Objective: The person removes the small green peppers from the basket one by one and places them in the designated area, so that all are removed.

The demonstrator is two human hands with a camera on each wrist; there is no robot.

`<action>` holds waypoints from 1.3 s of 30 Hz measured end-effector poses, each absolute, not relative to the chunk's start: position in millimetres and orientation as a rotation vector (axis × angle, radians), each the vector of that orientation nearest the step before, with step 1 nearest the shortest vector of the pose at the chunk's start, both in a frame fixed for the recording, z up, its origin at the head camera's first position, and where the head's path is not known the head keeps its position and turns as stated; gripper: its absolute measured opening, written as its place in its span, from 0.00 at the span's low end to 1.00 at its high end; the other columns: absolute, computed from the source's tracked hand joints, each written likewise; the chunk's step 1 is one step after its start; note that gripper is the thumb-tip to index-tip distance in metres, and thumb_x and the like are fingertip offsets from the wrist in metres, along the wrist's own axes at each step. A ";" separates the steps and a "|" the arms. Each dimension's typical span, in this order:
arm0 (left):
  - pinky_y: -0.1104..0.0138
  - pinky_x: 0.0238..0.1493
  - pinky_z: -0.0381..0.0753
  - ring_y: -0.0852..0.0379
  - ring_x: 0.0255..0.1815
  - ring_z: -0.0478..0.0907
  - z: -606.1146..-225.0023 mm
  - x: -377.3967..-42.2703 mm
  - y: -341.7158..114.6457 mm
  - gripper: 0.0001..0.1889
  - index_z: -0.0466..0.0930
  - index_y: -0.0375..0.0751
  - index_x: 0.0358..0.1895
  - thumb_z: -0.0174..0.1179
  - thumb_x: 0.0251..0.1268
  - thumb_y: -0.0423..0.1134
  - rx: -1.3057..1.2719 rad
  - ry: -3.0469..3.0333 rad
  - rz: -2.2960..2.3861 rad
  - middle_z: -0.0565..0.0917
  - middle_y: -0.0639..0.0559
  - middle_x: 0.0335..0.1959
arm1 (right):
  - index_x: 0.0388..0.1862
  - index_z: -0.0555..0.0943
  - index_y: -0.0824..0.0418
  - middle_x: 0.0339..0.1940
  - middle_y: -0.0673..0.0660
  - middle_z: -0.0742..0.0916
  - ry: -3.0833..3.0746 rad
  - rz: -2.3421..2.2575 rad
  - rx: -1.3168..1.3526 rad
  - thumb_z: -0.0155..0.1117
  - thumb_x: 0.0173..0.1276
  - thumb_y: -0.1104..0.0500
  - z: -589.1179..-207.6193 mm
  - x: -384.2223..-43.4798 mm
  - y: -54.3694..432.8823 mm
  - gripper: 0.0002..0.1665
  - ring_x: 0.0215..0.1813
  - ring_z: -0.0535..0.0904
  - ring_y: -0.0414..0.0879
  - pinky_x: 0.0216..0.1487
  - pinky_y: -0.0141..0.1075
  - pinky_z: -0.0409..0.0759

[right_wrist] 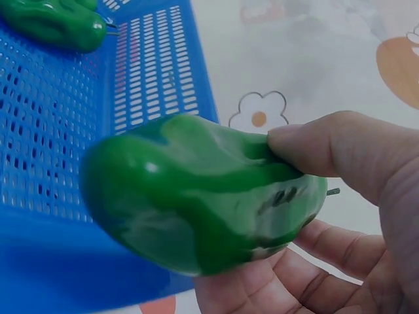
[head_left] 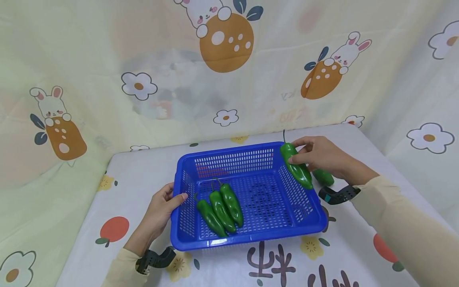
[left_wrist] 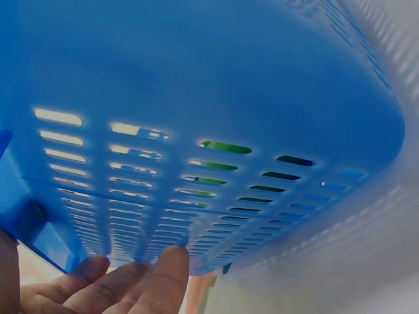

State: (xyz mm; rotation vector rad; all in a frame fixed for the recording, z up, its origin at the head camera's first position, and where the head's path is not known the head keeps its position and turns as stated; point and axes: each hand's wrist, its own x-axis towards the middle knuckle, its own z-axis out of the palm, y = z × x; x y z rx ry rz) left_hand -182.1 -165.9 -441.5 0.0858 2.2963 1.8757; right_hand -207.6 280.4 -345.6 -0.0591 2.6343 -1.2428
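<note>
A blue plastic basket (head_left: 263, 235) with slotted walls is in the middle of the head view. My left hand (head_left: 162, 205) grips its left side, thumb over the rim and fingers along the outer wall. In the left wrist view, those fingers (left_wrist: 171, 278) lie against the slotted blue wall. Three glossy green peppers (head_left: 219, 209) lie side by side in the basket's left part, stems pointing away. Over the right rim, my right hand (head_left: 315, 153) holds another green pepper (head_left: 297, 167) between thumb and fingers. The right wrist view shows this pepper (right_wrist: 196, 196) close up.
One more green pepper (head_left: 324, 177) lies on the table to the right of the basket, partly under my right wrist. A printed cloth (head_left: 143, 171) covers the table. Behind it hangs a patterned curtain (head_left: 172, 131) with rabbits and flowers.
</note>
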 end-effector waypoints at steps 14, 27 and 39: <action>0.53 0.56 0.87 0.42 0.55 0.86 -443.1 -182.7 -166.0 0.26 0.70 0.36 0.72 0.63 0.76 0.40 0.070 2.313 1.862 0.83 0.35 0.61 | 0.77 0.66 0.68 0.54 0.66 0.83 2.693 -1.225 0.021 0.70 0.72 0.45 -348.5 -210.2 305.2 0.45 0.50 0.83 0.54 0.48 0.44 0.87; 0.54 0.54 0.88 0.42 0.55 0.86 -442.3 -182.8 -166.4 0.27 0.69 0.35 0.72 0.62 0.76 0.40 0.092 2.310 1.858 0.83 0.33 0.60 | 0.79 0.63 0.69 0.62 0.73 0.80 2.722 -1.211 0.114 0.68 0.75 0.47 -353.4 -212.1 327.7 0.45 0.55 0.82 0.59 0.50 0.44 0.87; 0.54 0.55 0.87 0.42 0.55 0.86 -442.0 -182.2 -167.1 0.26 0.69 0.35 0.72 0.62 0.77 0.40 0.088 2.310 1.861 0.83 0.34 0.61 | 0.82 0.60 0.67 0.67 0.76 0.76 2.708 -1.221 0.167 0.67 0.75 0.45 -363.3 -220.1 350.5 0.48 0.64 0.76 0.69 0.56 0.51 0.87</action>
